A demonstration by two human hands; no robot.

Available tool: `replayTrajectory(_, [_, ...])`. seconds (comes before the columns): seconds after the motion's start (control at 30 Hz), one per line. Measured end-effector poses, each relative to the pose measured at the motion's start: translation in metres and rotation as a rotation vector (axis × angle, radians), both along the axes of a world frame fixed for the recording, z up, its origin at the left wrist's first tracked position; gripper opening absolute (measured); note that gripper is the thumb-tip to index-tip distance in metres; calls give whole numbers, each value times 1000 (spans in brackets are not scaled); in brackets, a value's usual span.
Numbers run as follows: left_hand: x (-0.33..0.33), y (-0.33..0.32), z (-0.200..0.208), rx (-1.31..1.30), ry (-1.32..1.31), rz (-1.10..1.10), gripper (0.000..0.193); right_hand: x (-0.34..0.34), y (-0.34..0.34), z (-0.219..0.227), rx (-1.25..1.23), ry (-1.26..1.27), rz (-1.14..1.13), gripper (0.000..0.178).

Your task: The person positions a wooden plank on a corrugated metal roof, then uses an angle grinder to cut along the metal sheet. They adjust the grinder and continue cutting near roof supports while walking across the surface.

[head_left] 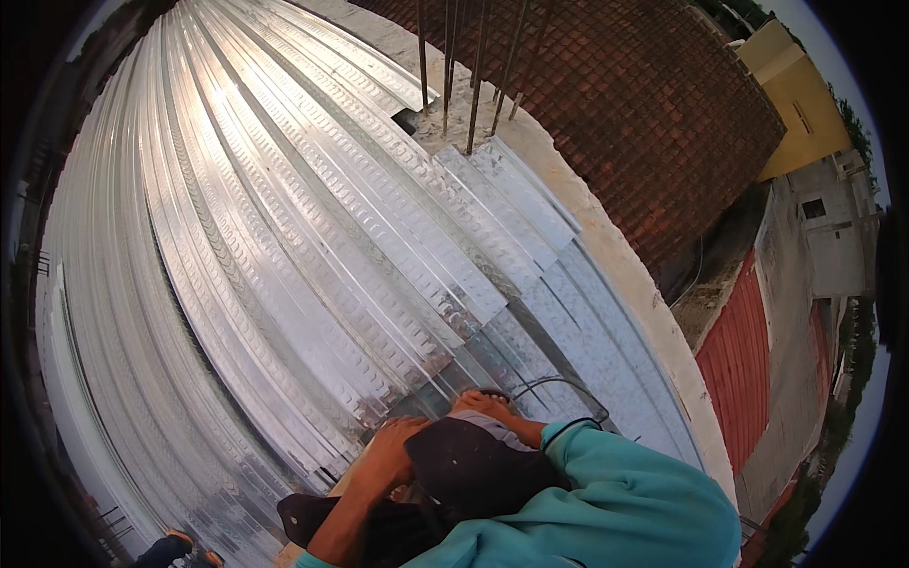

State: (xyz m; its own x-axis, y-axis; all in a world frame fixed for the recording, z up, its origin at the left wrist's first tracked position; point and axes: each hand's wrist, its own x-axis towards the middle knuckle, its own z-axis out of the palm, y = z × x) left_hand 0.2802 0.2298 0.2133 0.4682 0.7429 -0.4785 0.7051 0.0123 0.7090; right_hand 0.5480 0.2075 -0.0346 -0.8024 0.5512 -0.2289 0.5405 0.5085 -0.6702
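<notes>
My right hand (pixel 488 405) reaches past my dark-trousered knee (pixel 473 464) to the ribbed metal decking sheets (pixel 322 284). Its fingers are curled at a dark object whose shape is mostly hidden. A black cable (pixel 559 381) loops out beside that hand and runs over the sheets to the right. My left hand (pixel 390 450) is low on the other side of the knee, close to the sheet ends. The knee and the hand itself hide its fingertips, so what it touches cannot be made out.
Rusty rebar rods (pixel 478 80) stand upright at a concrete wall top (pixel 615 227) on the right. Beyond the wall lie a brown tiled roof (pixel 615 104) and a red metal roof (pixel 739 364) lower down. A dark boot-like shape (pixel 166 549) shows at the lower left.
</notes>
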Motion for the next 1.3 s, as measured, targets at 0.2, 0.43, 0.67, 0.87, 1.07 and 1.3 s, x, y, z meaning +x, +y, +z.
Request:
replayTrajectory(0.2, [-34,-21,34,-13,230,236,34,1,-28,-65,136,298,-85,22])
replayTrajectory(0.43, [-85,-113,84,259,587,284,33,5,-2,-17,266,29,184,33])
replayTrajectory(0.67, [-99,-120,57,396,539,272,25,-1,-5,-41,300,168,212,20])
replayTrajectory(0.87, [-70,-107,102,267,492,133,19,-3,14,20,-41,200,54,34])
replayTrajectory(1.07, [-32,-122,148,50,326,196,18,-5,17,23,-22,134,100,35])
replayTrajectory(1.3, [0,-177,197,-162,135,154,26,-18,21,59,107,26,101,40])
